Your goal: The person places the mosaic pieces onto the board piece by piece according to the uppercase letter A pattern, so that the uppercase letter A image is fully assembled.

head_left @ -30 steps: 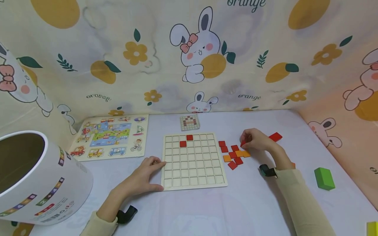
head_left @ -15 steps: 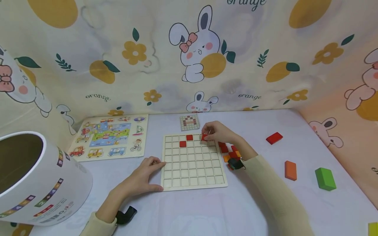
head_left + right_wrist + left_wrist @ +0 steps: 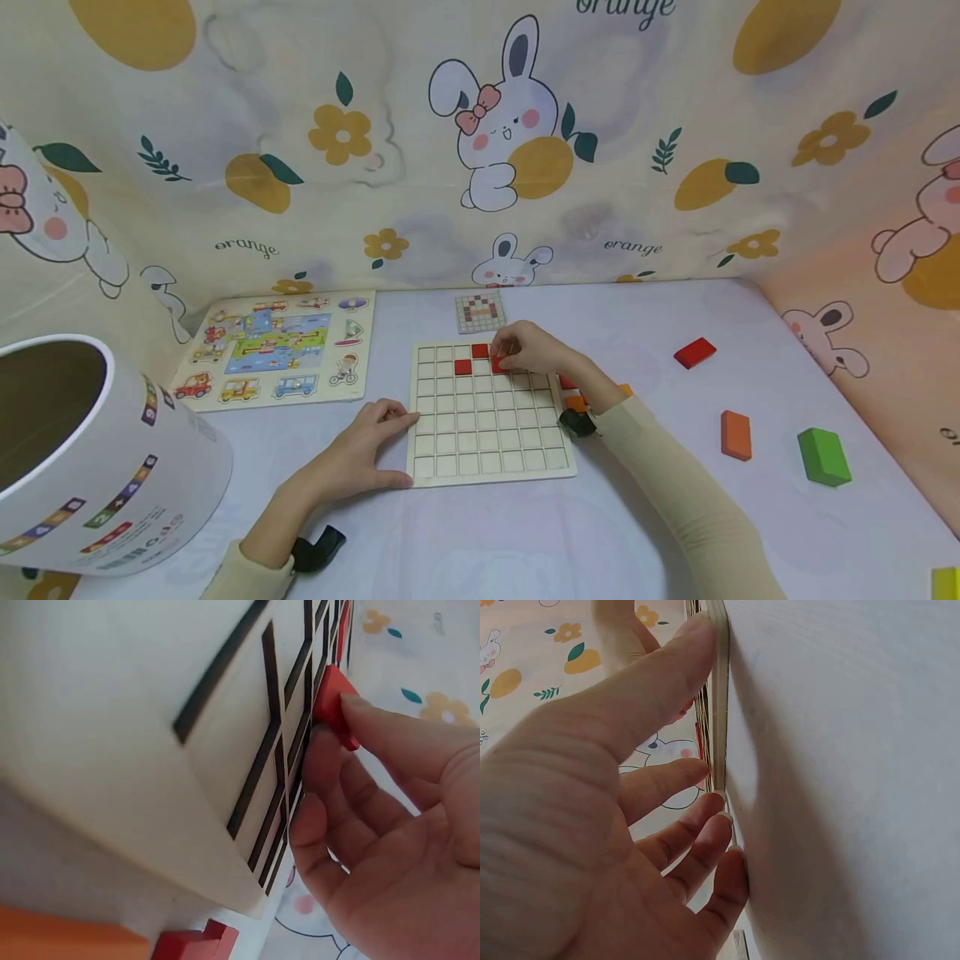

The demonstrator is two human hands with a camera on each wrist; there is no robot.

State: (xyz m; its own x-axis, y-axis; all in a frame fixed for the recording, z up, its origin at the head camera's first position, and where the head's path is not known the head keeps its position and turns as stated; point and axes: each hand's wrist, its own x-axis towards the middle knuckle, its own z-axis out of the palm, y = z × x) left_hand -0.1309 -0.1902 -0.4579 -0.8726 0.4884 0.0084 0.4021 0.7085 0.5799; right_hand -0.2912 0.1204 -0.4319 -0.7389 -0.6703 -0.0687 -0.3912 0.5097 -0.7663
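Observation:
A pale wooden grid board (image 3: 491,442) lies flat on the white table. Two red square tiles sit in its cells near the far edge, one in the first row (image 3: 480,351) and one in the second (image 3: 462,367). My right hand (image 3: 531,348) pinches another red tile (image 3: 331,697) between thumb and fingers, tilted right at the grid, one cell to the right of the far tile's column. Along the board's left edge, my left hand (image 3: 367,450) rests with thumb and fingertips spread against the side. My right forearm partly hides the loose tiles.
Loose orange tiles (image 3: 575,403) and red ones lie right of the board. Behind it is a small pattern card (image 3: 481,312). A vehicle puzzle (image 3: 356,358) and white drum (image 3: 150,483) stand left. Red (image 3: 695,352), orange (image 3: 736,435) and green (image 3: 823,456) blocks lie right.
My right hand has carried a red tile left from the loose pile, over the board's far right part, to the second row. My left hand has stayed at the board's edge.

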